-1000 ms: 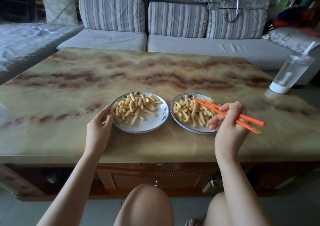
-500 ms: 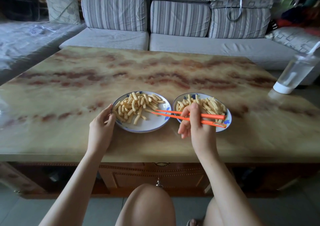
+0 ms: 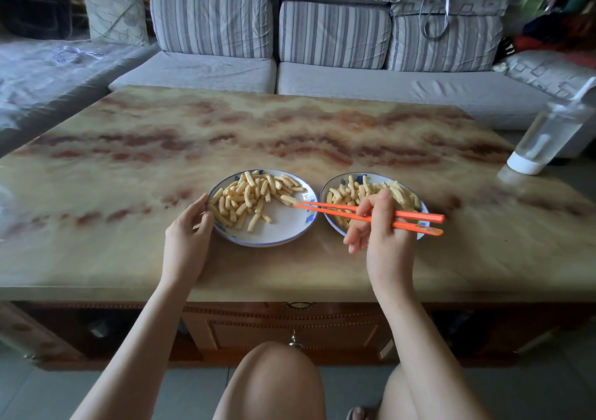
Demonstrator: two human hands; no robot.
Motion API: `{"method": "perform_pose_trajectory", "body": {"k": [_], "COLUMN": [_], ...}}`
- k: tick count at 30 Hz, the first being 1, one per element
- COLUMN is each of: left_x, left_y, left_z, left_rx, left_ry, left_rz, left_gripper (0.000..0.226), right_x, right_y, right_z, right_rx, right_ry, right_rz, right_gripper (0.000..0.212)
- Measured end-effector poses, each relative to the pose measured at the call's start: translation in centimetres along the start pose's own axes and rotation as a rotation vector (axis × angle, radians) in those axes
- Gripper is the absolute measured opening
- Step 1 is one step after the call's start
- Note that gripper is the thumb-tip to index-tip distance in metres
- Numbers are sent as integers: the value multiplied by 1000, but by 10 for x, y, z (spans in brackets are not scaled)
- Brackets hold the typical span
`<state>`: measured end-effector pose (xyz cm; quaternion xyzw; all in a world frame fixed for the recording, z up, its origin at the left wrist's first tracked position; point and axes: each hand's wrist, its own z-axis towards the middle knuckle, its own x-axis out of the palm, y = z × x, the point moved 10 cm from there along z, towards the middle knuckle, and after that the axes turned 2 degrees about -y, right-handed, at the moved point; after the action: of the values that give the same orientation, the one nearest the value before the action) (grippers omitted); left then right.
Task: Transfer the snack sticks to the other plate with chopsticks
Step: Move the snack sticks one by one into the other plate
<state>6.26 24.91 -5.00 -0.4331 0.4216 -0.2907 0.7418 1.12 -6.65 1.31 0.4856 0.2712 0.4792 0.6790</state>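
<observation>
The left hand [image 3: 188,239] and right hand [image 3: 380,236] were bare, with slender fingers and short, plain nails. The left forearm [image 3: 142,332] and right forearm [image 3: 416,332] were bare and slim down to the lower edge of the view. The left knee [image 3: 274,374] and right knee [image 3: 406,384] were bare too, and toes [image 3: 359,415] showed between them, cut off by the edge.

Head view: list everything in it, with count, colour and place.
left plate: one, white with blue rim, near middle of table
right plate: one, same colours, beside it
snack sticks: many, yellow, on both plates
chopsticks: two, orange, tips over left plate
table: one, tan and red-brown marble
cup: one, clear, table's far right edge
sofa: one, grey striped, behind table
left hand: holds left plate's rim
right hand: grips chopsticks over right plate
</observation>
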Motion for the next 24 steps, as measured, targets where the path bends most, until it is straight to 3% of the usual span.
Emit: {"method": "perform_pose_trajectory", "body": {"k": [9,24], "left_x": [0,0], "left_y": [-1,-1], "left_z": [-1,-1], "left_rx": [-2,0], "left_ry": [6,9], "left_rz": [-1,0], "left_gripper": [39,39], "right_x": [-60,-59], "right_y": [14,16], "right_z": [8,5], "right_rx": [-60,-76], "right_ry": [-330,-319], "right_rz": [28,-1], "right_gripper": [41,40]}}
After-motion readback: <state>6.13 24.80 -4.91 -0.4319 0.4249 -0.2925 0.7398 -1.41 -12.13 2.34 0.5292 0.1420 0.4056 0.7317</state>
